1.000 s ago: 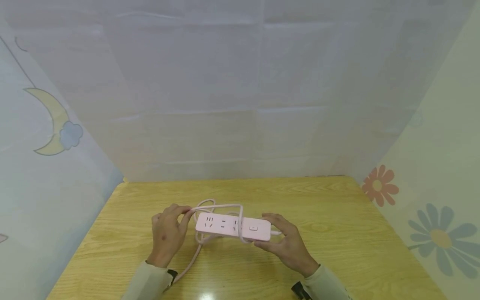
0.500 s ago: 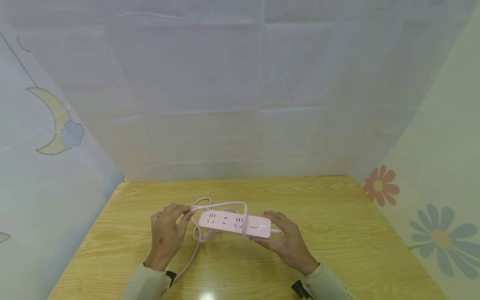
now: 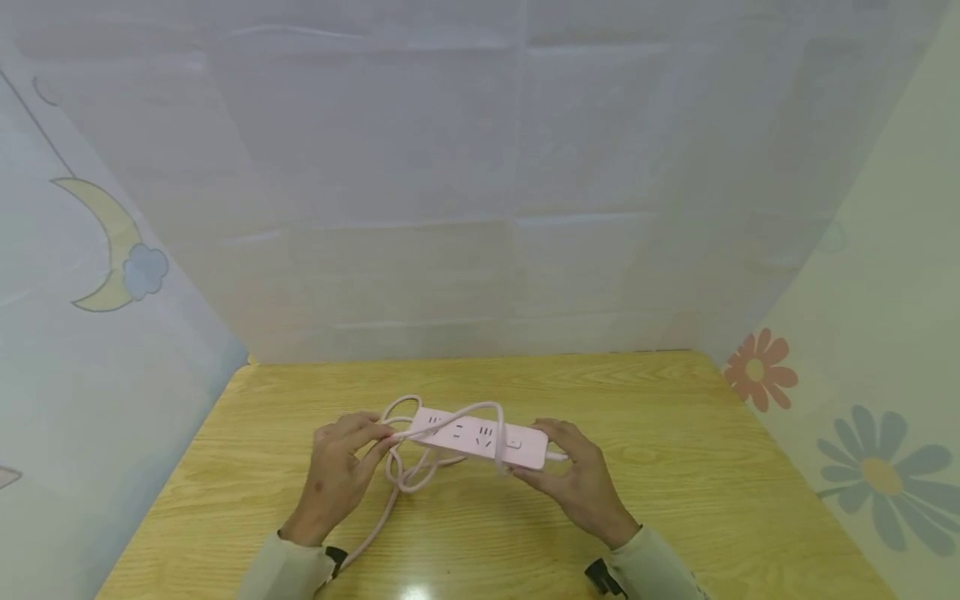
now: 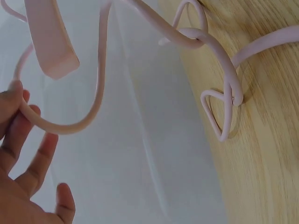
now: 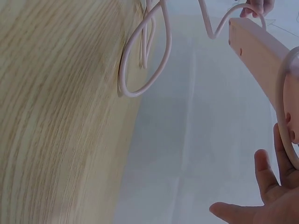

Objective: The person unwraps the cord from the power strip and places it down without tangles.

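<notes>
A pink power strip (image 3: pixel 465 434) is held up off the table, sockets and switch facing me, its left end tilted higher. My right hand (image 3: pixel 581 479) grips its right end between thumb and fingers, where the cord comes out. One turn of the pink cord (image 3: pixel 499 417) wraps around the strip beside the switch. Left of the strip, my left hand (image 3: pixel 341 467) pinches the cord between thumb and forefinger; in the left wrist view the other fingers (image 4: pixel 42 158) spread loosely. From there the cord hangs in loops (image 4: pixel 224 93) at the table. The strip's underside shows in the right wrist view (image 5: pixel 261 60).
The wood-grain table (image 3: pixel 645 400) lies beneath both hands. A pale sheet (image 3: pixel 450 208) stands behind it, with printed walls on either side. The cord's trailing length (image 3: pixel 378 525) runs toward my left sleeve (image 3: pixel 288 567).
The strip has shifted slightly right and its left end has risen. My left hand has moved a little right and down, bringing the cord across the front of the strip's left end.
</notes>
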### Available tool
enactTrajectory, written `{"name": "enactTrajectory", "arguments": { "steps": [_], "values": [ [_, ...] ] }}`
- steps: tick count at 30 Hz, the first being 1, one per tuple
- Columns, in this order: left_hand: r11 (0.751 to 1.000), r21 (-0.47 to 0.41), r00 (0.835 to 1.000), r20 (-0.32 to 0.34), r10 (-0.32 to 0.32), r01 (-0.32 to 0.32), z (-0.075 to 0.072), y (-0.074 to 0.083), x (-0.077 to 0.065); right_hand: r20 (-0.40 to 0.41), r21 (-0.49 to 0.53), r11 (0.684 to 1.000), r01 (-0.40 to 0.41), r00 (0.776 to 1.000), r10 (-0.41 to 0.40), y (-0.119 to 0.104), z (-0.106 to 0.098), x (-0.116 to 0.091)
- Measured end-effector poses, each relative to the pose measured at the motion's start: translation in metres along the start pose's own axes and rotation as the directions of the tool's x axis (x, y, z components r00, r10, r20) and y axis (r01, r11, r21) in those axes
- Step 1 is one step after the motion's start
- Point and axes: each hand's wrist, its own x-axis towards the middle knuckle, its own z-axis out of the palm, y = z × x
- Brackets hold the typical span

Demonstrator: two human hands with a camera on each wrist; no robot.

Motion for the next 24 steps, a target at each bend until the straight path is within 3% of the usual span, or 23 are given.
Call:
{"name": "enactTrajectory", "arguments": {
  "steps": [12,18,24],
  "values": [
    [0.996,-0.077,0.983,0.171,0.061,-0.049,-0.0028,-0.0012,-0.0058,-0.037,-0.005,1.0,-0.015,0.999,0.015,0.0043,0.0005,0.001],
    [0.989,-0.144,0.961,0.269,0.059,-0.021,-0.0047,-0.0019,-0.0076,-0.056,-0.007,1.0,-0.004,0.998,0.004,0.0054,0.0019,0.0009],
    [0.989,-0.147,0.934,0.351,0.064,-0.013,-0.0053,-0.0016,-0.01,-0.074,0.007,1.0,-0.005,0.997,0.005,0.007,0.0025,0.0013]
  ]
}}
